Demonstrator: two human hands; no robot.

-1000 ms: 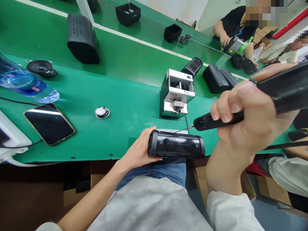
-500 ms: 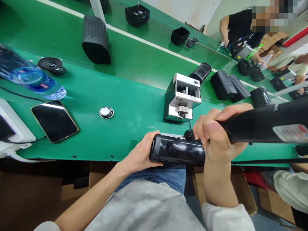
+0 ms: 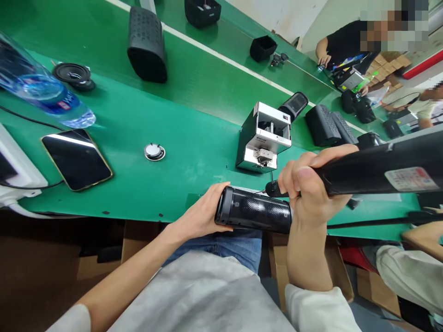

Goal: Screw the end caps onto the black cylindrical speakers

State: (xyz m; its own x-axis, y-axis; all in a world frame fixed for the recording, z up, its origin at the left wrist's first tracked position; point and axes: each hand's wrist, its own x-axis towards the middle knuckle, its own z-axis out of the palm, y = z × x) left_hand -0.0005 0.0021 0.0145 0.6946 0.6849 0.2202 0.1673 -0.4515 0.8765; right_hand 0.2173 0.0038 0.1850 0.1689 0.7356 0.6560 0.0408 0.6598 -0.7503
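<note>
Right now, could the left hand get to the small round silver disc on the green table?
Probably yes: the left hand holds the black cylindrical speaker, but bare green table lies between it and the silver disc.

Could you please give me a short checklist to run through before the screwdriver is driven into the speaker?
1. Left hand steadies the speaker at its end: ok.
2. Right hand is closed around the screwdriver: ok.
3. Screwdriver tip is at the speaker's top edge: ok.
4. A screw sits on the tip: cannot tell, too small.
5. Tip is seated squarely in a hole: cannot tell.
6. Speaker rests at the table edge, apart from the screw feeder: ok.
</note>
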